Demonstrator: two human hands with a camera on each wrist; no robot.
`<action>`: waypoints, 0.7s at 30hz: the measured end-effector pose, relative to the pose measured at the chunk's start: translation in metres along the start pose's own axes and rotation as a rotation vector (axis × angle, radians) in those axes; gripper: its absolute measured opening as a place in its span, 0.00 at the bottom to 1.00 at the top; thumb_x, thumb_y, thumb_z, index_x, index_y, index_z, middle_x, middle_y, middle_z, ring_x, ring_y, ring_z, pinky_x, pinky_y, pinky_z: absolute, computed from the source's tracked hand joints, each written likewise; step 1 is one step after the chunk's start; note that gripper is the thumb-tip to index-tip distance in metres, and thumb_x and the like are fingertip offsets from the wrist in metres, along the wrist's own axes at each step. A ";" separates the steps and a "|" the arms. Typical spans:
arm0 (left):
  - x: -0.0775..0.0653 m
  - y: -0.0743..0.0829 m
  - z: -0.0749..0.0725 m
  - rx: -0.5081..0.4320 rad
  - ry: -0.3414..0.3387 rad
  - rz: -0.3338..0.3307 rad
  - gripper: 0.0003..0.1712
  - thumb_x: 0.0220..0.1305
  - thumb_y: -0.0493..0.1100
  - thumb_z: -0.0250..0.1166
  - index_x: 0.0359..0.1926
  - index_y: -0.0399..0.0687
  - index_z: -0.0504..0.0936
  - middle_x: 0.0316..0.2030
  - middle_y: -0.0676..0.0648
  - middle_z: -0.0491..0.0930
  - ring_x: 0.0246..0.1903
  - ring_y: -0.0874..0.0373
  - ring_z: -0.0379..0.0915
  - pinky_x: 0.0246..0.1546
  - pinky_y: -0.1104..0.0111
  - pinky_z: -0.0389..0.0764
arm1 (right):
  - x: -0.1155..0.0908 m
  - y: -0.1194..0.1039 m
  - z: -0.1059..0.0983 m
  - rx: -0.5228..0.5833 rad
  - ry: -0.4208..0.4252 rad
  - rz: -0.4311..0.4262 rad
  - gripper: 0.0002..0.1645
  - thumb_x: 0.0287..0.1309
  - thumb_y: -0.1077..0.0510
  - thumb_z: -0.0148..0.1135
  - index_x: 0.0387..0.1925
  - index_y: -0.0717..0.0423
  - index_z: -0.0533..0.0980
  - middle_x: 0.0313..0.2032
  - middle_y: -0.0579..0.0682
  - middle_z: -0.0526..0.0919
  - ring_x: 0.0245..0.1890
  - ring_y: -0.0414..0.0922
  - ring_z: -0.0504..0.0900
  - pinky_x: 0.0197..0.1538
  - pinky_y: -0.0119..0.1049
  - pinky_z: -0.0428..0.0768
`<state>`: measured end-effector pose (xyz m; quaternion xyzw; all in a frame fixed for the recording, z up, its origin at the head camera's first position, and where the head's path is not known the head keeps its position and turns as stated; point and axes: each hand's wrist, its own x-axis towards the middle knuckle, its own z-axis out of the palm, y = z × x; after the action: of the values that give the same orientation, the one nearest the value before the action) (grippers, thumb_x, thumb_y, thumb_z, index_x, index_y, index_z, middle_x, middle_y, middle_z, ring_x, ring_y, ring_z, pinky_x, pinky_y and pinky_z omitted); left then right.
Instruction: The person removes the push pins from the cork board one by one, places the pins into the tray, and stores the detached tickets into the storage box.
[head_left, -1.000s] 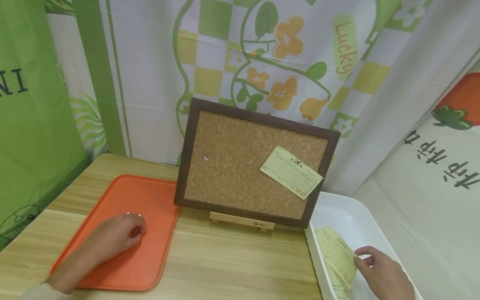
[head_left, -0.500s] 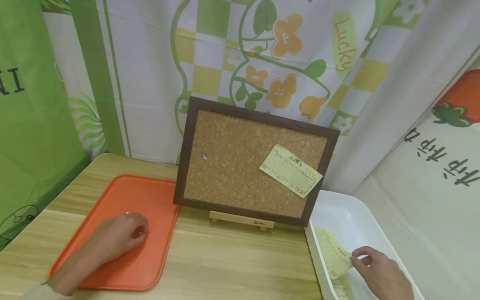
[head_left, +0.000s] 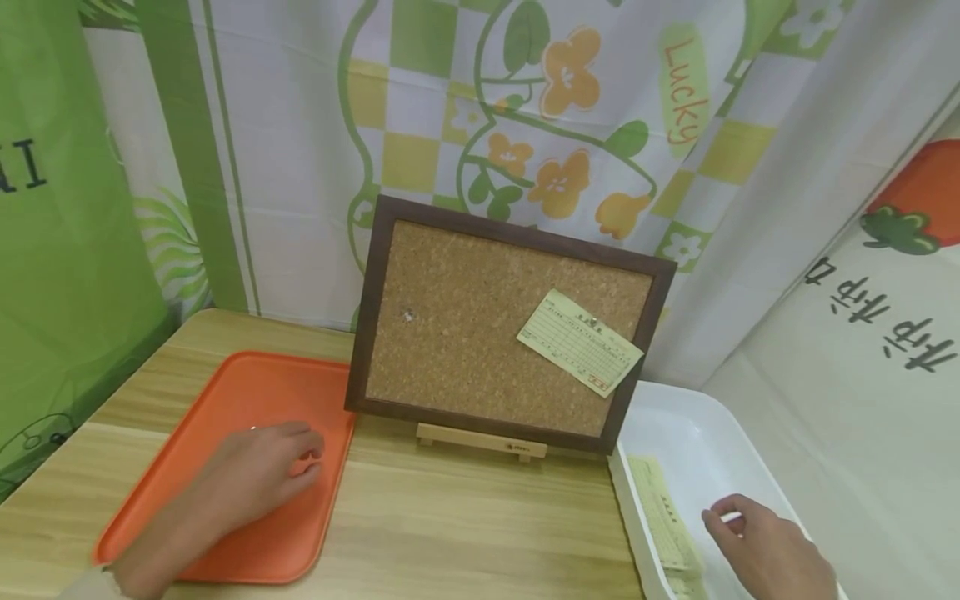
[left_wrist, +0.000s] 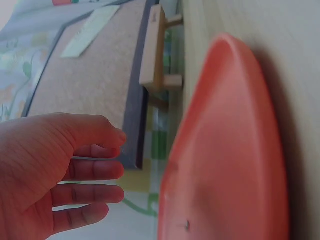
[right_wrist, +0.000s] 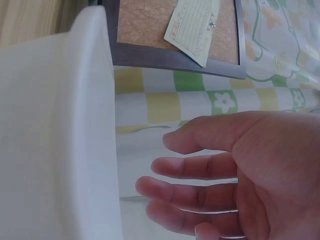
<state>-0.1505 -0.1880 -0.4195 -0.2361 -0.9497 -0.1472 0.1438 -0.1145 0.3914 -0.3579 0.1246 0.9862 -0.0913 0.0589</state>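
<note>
My left hand [head_left: 255, 467] hovers over the orange tray [head_left: 247, 367], fingers loosely bent and nothing visible in them. A small metallic pin [left_wrist: 187, 225] shows on that tray in the left wrist view. On the right, my right hand [head_left: 768, 542] is at the white bin [head_left: 697, 408], thumb and fingers apart with nothing between them, as the right wrist view [right_wrist: 200, 175] also shows. Yellow printed slips [head_left: 663, 512] lie in the bin, left of this hand. Between the hands stands a framed corkboard [head_left: 480, 333]; one yellow slip [head_left: 577, 346] hangs slanted on it by a pin [head_left: 594, 322].
A small shiny cluster [head_left: 408, 316] sits on the corkboard's left part. The board leans on a small wooden stand [head_left: 480, 440] on the wood-grain table [head_left: 450, 517]. Patterned curtains [head_left: 292, 150] hang close behind, and a printed cloth [head_left: 862, 400] borders the right side.
My right hand has let go of the yellow slip, which now lies in the bin with the others. My left hand has moved slightly right over the tray, its fingers spreading a little.
</note>
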 end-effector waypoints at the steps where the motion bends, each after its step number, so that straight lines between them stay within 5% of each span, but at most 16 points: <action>1: 0.002 0.003 0.000 -0.001 0.006 0.007 0.08 0.56 0.42 0.69 0.29 0.61 0.78 0.27 0.65 0.70 0.23 0.69 0.63 0.21 0.67 0.68 | -0.001 -0.001 -0.001 -0.001 0.004 -0.007 0.21 0.68 0.41 0.59 0.44 0.53 0.82 0.38 0.54 0.88 0.36 0.56 0.85 0.31 0.53 0.77; 9: 0.024 0.027 0.007 -0.005 0.116 0.097 0.09 0.55 0.41 0.70 0.29 0.61 0.79 0.29 0.62 0.77 0.20 0.70 0.64 0.14 0.72 0.62 | -0.004 -0.020 -0.008 0.019 0.086 -0.108 0.19 0.70 0.41 0.58 0.47 0.51 0.82 0.40 0.52 0.89 0.39 0.58 0.86 0.30 0.50 0.76; 21: 0.066 0.064 0.021 -0.055 0.233 0.218 0.05 0.58 0.40 0.71 0.32 0.55 0.83 0.29 0.60 0.79 0.22 0.68 0.70 0.16 0.76 0.65 | -0.005 -0.053 -0.009 0.113 0.311 -0.260 0.14 0.68 0.47 0.62 0.46 0.49 0.84 0.39 0.48 0.89 0.33 0.47 0.87 0.31 0.46 0.76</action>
<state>-0.1794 -0.0994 -0.4023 -0.3229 -0.8911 -0.1828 0.2615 -0.1246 0.3416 -0.3393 0.0118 0.9846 -0.1328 -0.1132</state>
